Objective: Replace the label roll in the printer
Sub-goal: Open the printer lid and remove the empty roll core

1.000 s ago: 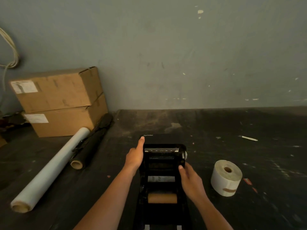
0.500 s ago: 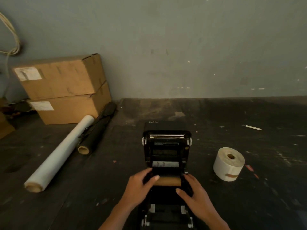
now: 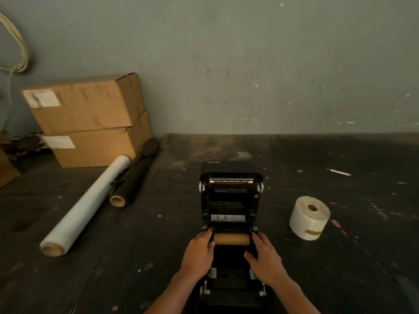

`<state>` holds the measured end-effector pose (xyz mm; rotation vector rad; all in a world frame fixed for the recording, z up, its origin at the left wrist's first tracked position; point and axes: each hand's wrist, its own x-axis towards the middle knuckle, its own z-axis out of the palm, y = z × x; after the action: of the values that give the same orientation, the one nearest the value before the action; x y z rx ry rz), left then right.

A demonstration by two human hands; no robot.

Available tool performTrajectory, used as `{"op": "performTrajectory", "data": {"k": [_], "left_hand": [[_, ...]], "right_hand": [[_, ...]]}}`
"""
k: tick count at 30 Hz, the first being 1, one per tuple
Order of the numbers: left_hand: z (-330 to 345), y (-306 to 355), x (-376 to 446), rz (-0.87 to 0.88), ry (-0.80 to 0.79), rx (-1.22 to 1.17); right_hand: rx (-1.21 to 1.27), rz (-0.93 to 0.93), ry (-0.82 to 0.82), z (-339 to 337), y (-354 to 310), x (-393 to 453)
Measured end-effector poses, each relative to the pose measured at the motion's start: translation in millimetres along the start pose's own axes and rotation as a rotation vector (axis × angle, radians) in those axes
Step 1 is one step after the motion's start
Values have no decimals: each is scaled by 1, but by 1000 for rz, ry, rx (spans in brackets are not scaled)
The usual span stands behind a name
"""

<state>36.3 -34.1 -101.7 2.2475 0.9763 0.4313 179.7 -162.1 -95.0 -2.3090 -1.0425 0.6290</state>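
A black label printer [image 3: 231, 193] stands open on the dark table, its lid tipped back away from me. In its bay lies a bare brown cardboard core [image 3: 231, 239], the spent roll. My left hand [image 3: 199, 254] rests at the core's left end, fingers curled on the holder there. My right hand [image 3: 265, 257] is at the core's right end, fingers on the bay's side. Whether either hand grips the core itself is unclear. A full white label roll [image 3: 309, 217] stands on end to the right of the printer, apart from both hands.
Two stacked cardboard boxes [image 3: 90, 121] sit at the back left against the grey wall. A long clear film roll [image 3: 84, 206] and a black roll [image 3: 133, 175] lie beside them. A small white scrap [image 3: 338, 172] lies at the back right.
Both hands came down from the lid and printer sides to the two ends of the brown core. My left hand shifted from over the core to its left end.
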Motion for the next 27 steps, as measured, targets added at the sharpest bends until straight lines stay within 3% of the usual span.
{"op": "performTrajectory", "data": {"k": [6,12,16,22,27], "left_hand": [[-3,6,-1,-32,-4,-59],[-18,25,-3,35,150,-203],[-33,37,-3,87,181,-355],[-11,72,-8,-14,-70,-684],[50,118,-26,-108,-165,-720]], "right_hand": [[73,3,22,-4,-7,-6],[240,-184,208,-20,-21,-26],[361,-187,325,-35,-21,-45],[947,13,331,-59,-2,-81],[1067,144,441,-82,31,-102]]}}
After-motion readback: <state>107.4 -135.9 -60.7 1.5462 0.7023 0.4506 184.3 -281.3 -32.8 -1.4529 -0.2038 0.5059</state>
